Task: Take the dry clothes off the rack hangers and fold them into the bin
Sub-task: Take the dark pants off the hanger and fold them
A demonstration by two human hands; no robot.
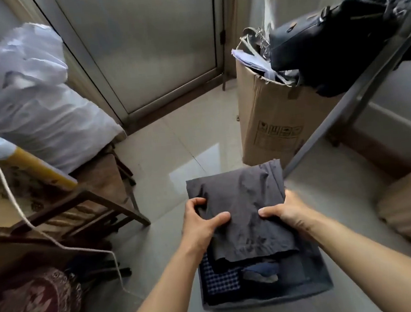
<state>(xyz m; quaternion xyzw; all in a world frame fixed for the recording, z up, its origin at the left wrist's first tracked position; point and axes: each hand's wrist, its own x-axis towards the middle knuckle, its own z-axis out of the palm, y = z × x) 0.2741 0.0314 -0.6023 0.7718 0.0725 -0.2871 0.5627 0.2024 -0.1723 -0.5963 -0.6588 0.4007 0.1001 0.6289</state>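
A dark grey garment (240, 209) is seen above a blue-and-white checked cloth (220, 277) in a grey-blue bin (318, 287), near a brown box (271, 126) and a white bag (35, 95).

Soft daylight comes through the frosted door (139, 45); it glares in a pale patch on the tiled floor (200, 161); corners fall dim; wide-angle bending at the edges; slight softness throughout, the white bag (30, 95) blurred.

Folded grey garment (241, 212) (creased) above the clothes-filled bin (321, 269).
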